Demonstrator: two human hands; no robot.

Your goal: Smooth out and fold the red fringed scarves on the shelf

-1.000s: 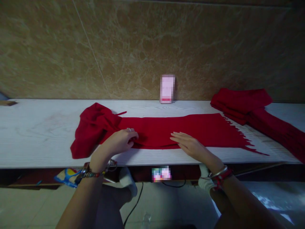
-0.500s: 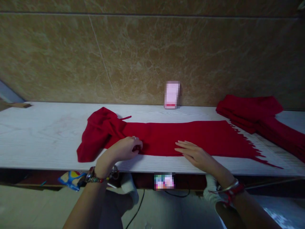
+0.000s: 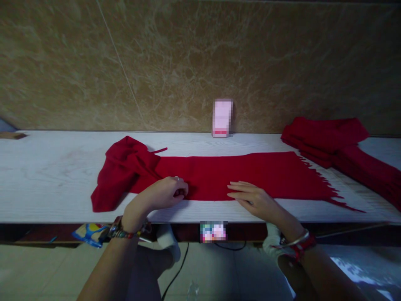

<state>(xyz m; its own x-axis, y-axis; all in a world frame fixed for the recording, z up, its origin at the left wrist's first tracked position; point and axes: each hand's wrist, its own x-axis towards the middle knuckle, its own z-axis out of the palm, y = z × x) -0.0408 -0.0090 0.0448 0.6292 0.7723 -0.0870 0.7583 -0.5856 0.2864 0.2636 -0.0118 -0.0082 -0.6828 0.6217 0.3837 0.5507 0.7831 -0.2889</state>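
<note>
A red fringed scarf (image 3: 206, 175) lies lengthwise on the white wood-grain tabletop. Its left end is bunched into a loose heap, while the right part is flat with the fringe spread out. My left hand (image 3: 169, 192) has its fingers curled at the scarf's near edge, beside the heap; they appear closed on the cloth, though the fingertips are partly hidden. Farther right, my right hand (image 3: 250, 197) rests with straight fingers on the near edge of the flat part.
More folded red fabric (image 3: 326, 142) lies at the back right. A blurred pink phone-like object (image 3: 222, 119) leans on the marble-patterned wall. Below the table edge are a blue-and-yellow packet (image 3: 92, 235), a blurred bright screen (image 3: 213, 232) and a black cable (image 3: 179, 271).
The camera view has shifted a little, so everything sits slightly higher and farther left. Both hands keep nearly the same places on the scarf.
</note>
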